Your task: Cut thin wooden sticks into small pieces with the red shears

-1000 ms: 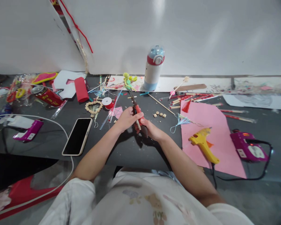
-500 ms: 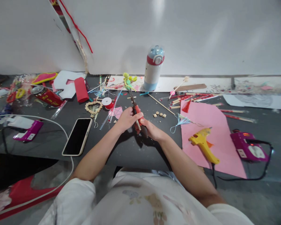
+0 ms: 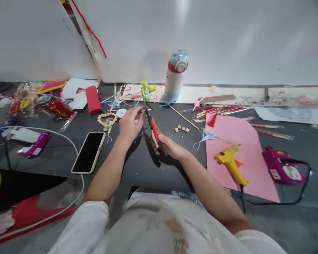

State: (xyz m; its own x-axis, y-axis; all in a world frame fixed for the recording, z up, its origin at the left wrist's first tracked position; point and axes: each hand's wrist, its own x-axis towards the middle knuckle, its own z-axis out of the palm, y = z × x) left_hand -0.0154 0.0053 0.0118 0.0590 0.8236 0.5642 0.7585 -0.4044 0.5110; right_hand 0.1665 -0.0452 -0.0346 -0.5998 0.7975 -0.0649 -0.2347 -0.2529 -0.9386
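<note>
My right hand (image 3: 171, 145) is closed around the red handles of pliers (image 3: 154, 128), whose dark jaws point away from me. To their left, my left hand (image 3: 131, 125) is over the dark table (image 3: 145, 176), its fingers bent toward the jaws; whether it holds something small is hidden. Beyond the jaws lies a yellow-green fuzzy wire figure (image 3: 146, 91). A white-topped spool (image 3: 121, 113) and a heart-shaped beaded ring (image 3: 106, 120) are left of my left hand. Several small wooden pieces (image 3: 181, 129) lie right of the pliers.
A bottle (image 3: 176, 76) stands at the back. On the right are pink paper (image 3: 250, 165), a yellow glue gun (image 3: 231, 164) and a purple power block (image 3: 282, 166). A phone (image 3: 88, 152), a red can (image 3: 57, 107) and a white cable (image 3: 75, 151) are on the left.
My left hand has moved off the pliers, away and to the left, now partly covering the spool. My right hand keeps hold of the pliers. The view has shifted slightly.
</note>
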